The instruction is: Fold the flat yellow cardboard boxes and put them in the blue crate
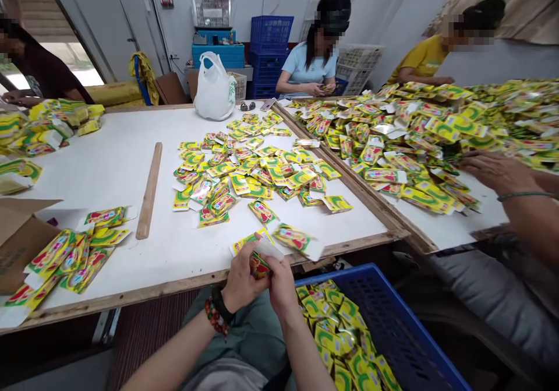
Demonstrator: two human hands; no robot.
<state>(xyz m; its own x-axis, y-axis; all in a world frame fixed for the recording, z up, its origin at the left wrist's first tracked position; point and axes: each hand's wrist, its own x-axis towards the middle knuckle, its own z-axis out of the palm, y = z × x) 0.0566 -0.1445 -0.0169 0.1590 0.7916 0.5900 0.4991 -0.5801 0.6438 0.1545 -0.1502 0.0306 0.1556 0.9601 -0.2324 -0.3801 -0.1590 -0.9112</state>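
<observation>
Yellow box (259, 267) is in left hand (241, 280) and right hand (283, 283), fingers (246, 255) curled round it; squeezed hard, it might crease! Nudged, loose box (295, 239) could slip off counter (180, 260).

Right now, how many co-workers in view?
4: person in dark top, far left; person in light-blue shirt, back centre; person in yellow shirt, back right; braceleted person, near right, mostly cropped. Others may be hidden.

That small carton (260, 267), printed in green and red, is held tilted at the front edge of the table (174, 287), half hidden from where I stand; its plain white flap (269, 248) sticks up above the coloured part.
</observation>
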